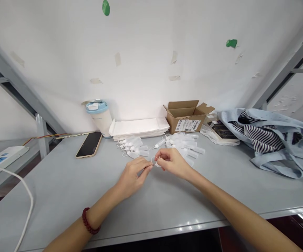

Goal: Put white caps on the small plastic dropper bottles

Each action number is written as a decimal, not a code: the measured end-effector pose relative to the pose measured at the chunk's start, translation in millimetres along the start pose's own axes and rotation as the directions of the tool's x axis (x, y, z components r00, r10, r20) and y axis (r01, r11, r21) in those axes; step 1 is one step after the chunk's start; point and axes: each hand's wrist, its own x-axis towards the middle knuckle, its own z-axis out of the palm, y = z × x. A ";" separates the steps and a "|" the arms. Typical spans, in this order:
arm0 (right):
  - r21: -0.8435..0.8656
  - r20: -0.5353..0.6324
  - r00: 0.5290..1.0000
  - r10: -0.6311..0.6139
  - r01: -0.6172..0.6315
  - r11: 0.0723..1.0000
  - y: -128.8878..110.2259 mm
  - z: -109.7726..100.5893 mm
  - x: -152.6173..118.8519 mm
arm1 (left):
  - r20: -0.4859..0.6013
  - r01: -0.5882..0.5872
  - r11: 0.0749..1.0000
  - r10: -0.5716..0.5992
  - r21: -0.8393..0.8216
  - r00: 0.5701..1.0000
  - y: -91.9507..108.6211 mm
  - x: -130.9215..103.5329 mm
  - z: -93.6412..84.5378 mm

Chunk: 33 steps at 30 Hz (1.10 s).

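In the middle of the grey table, my left hand (133, 175) and my right hand (172, 161) are close together, fingertips pinched. Between them runs a thin white string loop (152, 159), with each hand gripping part of it. A small whitish piece shows under my right fingertips, too small and covered to make out. Just beyond the left hand lies a group of small translucent plastic bottles (134, 147) with white string loops. Behind the right hand is a larger heap of similar bottles (184, 142), partly hidden by that hand.
At the back stand a blue-lidded cup (100, 115), a stack of white paper or envelopes (140, 126) and an open cardboard box (188, 119). A phone (89, 144) lies left. A light blue cloth bag (277, 140) sits right. A white cable (29, 199) crosses the left edge.
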 end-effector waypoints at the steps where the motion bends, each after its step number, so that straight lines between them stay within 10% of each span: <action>1: -0.019 -0.006 1.000 -0.013 0.013 1.000 0.4 1.0 -0.1 | 0.001 -0.021 1.000 0.021 0.018 1.000 -0.6 -0.8 0.8; 33: -0.075 -0.043 0.997 -0.064 0.060 0.995 5.1 9.7 4.9 | 0.009 -0.022 0.997 0.021 0.068 1.000 -5.8 -4.5 7.8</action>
